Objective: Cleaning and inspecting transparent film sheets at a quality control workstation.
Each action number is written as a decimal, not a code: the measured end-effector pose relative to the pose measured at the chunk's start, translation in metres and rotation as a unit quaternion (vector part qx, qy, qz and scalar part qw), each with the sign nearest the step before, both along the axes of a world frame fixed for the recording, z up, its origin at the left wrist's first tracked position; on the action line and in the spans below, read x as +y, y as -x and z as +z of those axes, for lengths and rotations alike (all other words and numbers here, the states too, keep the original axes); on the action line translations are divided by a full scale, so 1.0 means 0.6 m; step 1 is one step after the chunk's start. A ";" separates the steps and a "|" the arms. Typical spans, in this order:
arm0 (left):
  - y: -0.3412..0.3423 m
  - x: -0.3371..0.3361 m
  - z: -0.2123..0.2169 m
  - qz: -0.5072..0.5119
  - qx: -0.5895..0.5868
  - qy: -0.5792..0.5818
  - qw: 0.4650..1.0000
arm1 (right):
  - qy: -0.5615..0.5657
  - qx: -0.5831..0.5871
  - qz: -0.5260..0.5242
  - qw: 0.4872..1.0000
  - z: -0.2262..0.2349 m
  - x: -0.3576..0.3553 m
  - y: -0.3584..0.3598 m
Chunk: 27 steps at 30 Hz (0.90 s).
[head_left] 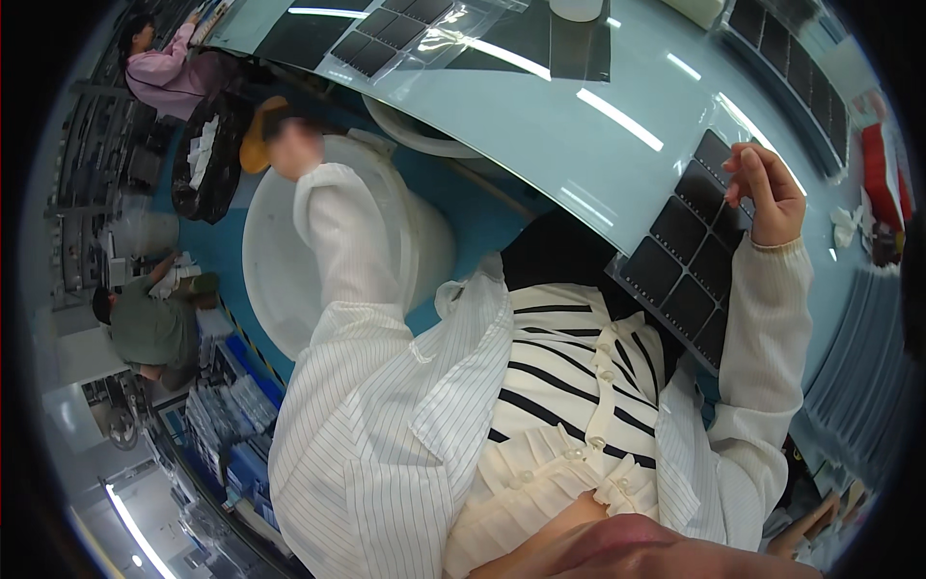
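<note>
At the right of the scene, the right hand pinches its grip together on the far corner of a clear sheet of black square pads, which lies on the pale blue surface and overhangs its near edge. Left of it, the left hand hangs blurred over a white tub; its grip cannot be told.

Sheet of squares on table edge (right side), tub left.
</note>
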<state>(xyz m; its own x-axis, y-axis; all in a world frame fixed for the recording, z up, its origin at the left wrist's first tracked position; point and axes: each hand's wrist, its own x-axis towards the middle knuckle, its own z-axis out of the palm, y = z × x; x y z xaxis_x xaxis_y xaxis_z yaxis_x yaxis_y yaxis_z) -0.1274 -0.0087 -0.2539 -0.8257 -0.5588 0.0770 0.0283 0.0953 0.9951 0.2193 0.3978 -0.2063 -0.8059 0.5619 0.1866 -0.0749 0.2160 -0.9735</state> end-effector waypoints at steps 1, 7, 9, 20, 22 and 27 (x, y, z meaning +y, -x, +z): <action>0.025 -0.013 -0.050 -0.039 -0.045 -0.006 0.998 | -0.004 -0.003 -0.003 1.000 -0.001 0.001 -0.003; 0.049 0.046 -0.181 -0.254 -0.104 0.000 0.962 | 0.001 -0.024 -0.021 0.999 -0.006 0.012 -0.005; 0.069 0.042 -0.189 -0.191 -0.070 0.077 0.976 | 0.016 -0.029 -0.021 0.999 -0.005 0.011 -0.004; 0.183 0.049 0.041 -0.257 0.079 0.360 0.893 | -0.015 -0.056 0.000 0.998 -0.007 0.002 -0.012; 0.186 0.103 0.057 -0.276 -0.008 0.476 0.835 | -0.016 -0.056 -0.005 0.998 -0.005 0.004 -0.016; 0.222 0.149 0.095 -0.327 -0.128 0.521 0.778 | 0.008 -0.066 -0.003 0.998 0.000 -0.002 -0.013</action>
